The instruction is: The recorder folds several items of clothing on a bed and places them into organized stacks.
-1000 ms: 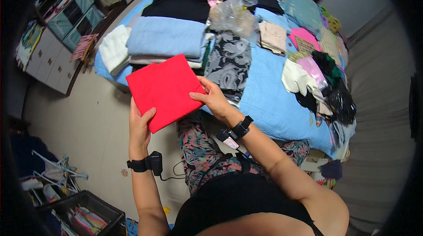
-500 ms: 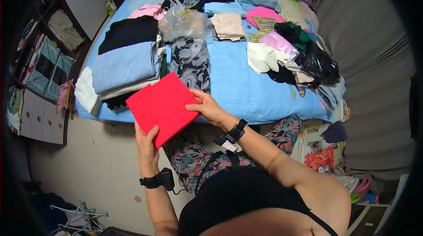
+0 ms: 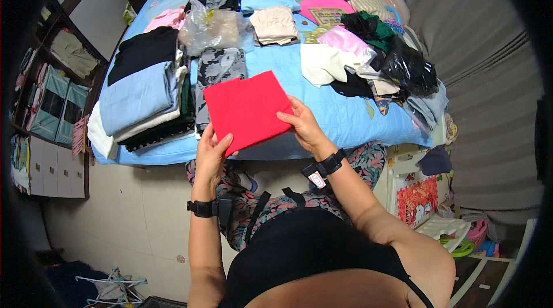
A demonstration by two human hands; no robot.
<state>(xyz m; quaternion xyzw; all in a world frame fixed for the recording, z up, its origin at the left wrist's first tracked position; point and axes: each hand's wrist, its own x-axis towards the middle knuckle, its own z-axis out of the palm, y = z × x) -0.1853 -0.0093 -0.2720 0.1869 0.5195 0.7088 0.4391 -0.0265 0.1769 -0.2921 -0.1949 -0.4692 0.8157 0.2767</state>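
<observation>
A blue-covered bed (image 3: 276, 63) is carrying folded clothes (image 3: 137, 92), and a grey curtain (image 3: 489, 106) is hanging at right (dim shelves (image 3: 44, 48) at left are apparently holding fabric). The left hand (image 3: 209, 161) and right hand (image 3: 306, 128) are pinching a red folded cloth (image 3: 247, 113), thumbs uppermost, near the bed's front edge.

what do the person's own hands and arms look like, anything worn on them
The left hand and right hand are bare, without gloves, and no sleeves show. The left wristband is black and carries a dark, boxy unit. The right wristband is black too, and from it hangs a small white label with reddish markings.
</observation>
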